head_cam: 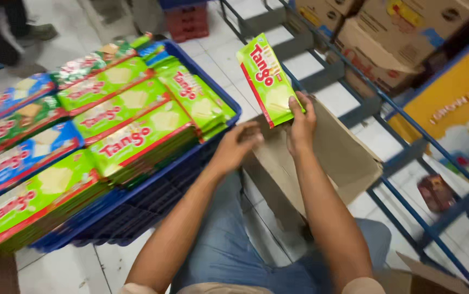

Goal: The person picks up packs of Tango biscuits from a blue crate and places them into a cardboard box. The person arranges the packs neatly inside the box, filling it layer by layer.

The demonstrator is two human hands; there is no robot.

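A green wafer packet (268,81) is held upright in the right hand (300,126), pinched by closed fingers at its lower edge, just above an open cardboard box (336,155). The box's near flap is touched by the left hand (235,147), fingers loosely curled. Left of the box, a blue crate (152,196) is piled with green and blue packets (131,136).

White tiled floor (71,269), blue crate (136,204), brown carton (348,158), blue rack (408,212)
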